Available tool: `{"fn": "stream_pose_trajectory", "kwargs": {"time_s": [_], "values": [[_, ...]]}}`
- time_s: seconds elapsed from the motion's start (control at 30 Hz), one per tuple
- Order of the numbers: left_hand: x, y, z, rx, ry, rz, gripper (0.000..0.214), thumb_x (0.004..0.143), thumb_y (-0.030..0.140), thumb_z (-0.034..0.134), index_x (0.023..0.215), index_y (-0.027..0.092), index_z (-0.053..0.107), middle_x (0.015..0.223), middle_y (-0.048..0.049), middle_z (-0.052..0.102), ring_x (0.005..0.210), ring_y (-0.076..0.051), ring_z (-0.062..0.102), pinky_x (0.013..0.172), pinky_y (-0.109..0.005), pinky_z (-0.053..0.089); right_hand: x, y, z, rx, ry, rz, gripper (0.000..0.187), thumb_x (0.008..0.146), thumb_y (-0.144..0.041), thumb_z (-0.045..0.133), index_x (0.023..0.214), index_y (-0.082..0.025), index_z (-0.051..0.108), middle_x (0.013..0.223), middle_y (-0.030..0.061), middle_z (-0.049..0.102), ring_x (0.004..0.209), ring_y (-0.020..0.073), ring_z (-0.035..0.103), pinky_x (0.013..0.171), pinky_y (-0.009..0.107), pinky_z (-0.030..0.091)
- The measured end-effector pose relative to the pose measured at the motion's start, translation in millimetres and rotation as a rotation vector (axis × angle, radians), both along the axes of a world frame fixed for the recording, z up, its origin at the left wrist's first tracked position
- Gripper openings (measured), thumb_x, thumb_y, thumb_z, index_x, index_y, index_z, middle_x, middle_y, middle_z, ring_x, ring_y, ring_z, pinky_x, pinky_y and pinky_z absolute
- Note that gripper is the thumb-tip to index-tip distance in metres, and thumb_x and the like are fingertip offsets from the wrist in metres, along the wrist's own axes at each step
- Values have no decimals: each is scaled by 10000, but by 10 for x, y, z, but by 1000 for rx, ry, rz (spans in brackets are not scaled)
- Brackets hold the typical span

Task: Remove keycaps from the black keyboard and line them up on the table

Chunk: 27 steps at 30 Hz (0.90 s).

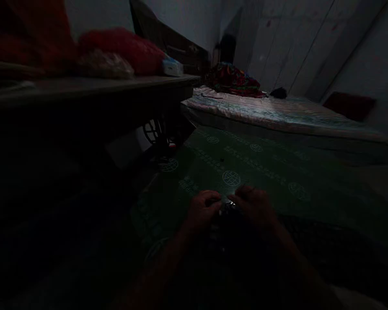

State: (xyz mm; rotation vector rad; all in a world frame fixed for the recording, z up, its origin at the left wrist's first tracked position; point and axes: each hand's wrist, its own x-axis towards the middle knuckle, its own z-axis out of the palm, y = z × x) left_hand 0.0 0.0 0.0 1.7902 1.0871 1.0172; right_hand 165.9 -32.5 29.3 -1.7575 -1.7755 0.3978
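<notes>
The scene is very dark. My left hand (202, 211) and my right hand (255, 206) are close together low in the middle, fingers curled around a small dark object (228, 209) with a bright glint between them. I cannot make out what the object is. Both hands hover over a green printed mat (245, 168) on the floor.
A treadle sewing table (93, 86) stands at left, carrying red cloth (123, 47) and a small pale box (173, 66). Beyond the mat lies a low mattress (278, 114) with a heap of colourful cloth (233, 79). A pale wall rises behind it.
</notes>
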Motion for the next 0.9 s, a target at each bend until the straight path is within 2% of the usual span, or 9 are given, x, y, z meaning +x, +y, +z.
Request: {"fn": "stream_pose_trajectory", "kwargs": {"time_s": [0.2, 0.43, 0.53, 0.73, 0.9], "values": [[35, 7, -19, 48, 15, -4, 97, 646, 176, 607, 730, 168, 657, 843, -51, 652, 861, -182, 592, 785, -305, 462, 36, 16, -39, -33, 55, 64, 218, 740, -354, 552, 653, -159, 592, 544, 0, 586, 505, 115, 527, 469, 197, 335], [33, 31, -51, 114, 56, -51, 96, 654, 176, 602, 734, 162, 653, 857, -56, 653, 869, -186, 586, 804, -321, 450, 17, 35, -7, -21, -89, 202, 174, 768, -308, 536, 668, -174, 586, 625, 16, 608, 575, 130, 556, 537, 215, 365], [34, 42, -72, 141, 85, -59, 109, 652, 162, 604, 750, 170, 650, 860, -49, 654, 882, -185, 578, 813, -327, 444, 58, 56, -25, -35, -72, 262, 178, 776, -309, 531, 676, -174, 590, 638, 16, 613, 581, 126, 552, 543, 213, 371], [28, 65, -85, 195, 130, -106, 118, 662, 162, 595, 766, 167, 650, 885, -53, 653, 895, -187, 571, 831, -339, 433, 101, 91, -53, -29, -3, 293, 148, 769, -284, 546, 703, -167, 608, 705, 20, 635, 604, 116, 556, 550, 206, 373], [20, 87, -91, 225, 191, -164, 147, 678, 155, 574, 798, 159, 659, 911, -66, 648, 917, -191, 560, 834, -338, 427, 92, 114, -47, -20, -29, 322, 128, 764, -252, 549, 704, -159, 614, 652, 13, 614, 573, 104, 535, 527, 199, 357]]}}
